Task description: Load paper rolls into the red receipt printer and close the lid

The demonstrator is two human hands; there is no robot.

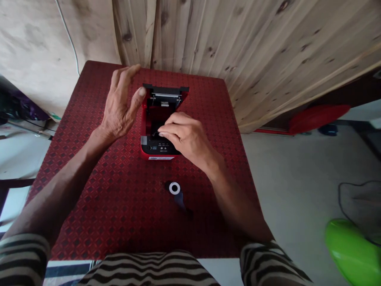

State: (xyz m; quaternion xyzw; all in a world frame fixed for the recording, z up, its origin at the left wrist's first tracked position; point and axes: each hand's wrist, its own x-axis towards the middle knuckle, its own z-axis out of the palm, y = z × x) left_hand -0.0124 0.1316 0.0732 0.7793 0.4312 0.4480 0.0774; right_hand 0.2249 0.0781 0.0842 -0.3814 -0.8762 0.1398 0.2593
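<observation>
A small red-and-black printer [160,147] stands on the table with its lid [166,92] raised. My right hand [187,133] reaches into the printer's inner bay from the right, thumb and fingers pinched together near the front panel. Whatever lies between those fingertips, if anything, is too small to make out. To the left of the raised lid, my left hand [120,101] hovers with fingers spread, its thumb close to the lid's left corner. Nearer to me lies a small roll [174,188] with a white ring-shaped end and a dark strip trailing from it.
The red patterned table [119,206] meets a wooden plank wall [190,35] at the back. A white cable [68,33] hangs at the left. On the floor to the right are a bright green rounded object [351,250] and a red one [318,118].
</observation>
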